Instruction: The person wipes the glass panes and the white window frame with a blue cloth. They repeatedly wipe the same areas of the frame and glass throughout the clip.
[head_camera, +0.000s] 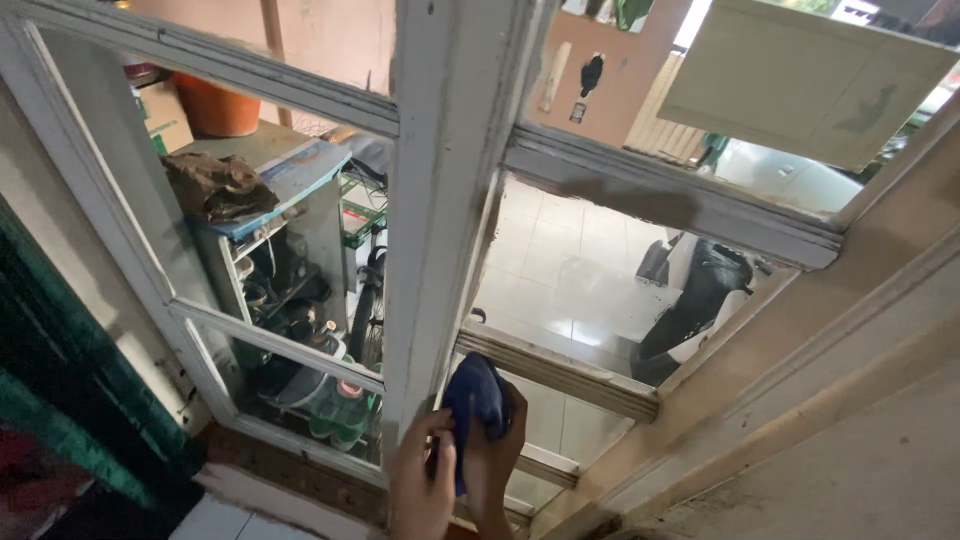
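You face a white-painted wooden window frame (440, 200) with worn, scuffed paint; through its glass panes, a pale tiled floor (560, 260) lies beyond its central post, and a cluttered metal shelf unit (270, 260) stands to the post's left. At the foot of the post, your left hand (420, 480) and right hand (495, 455) both close around a dark blue cloth (474, 395), which touches the post. Above and right of the post hangs a pale rectangular cardboard sheet (800, 75); above the shelf unit sit an orange bucket (215, 105) and a brown cardboard box (165, 120).
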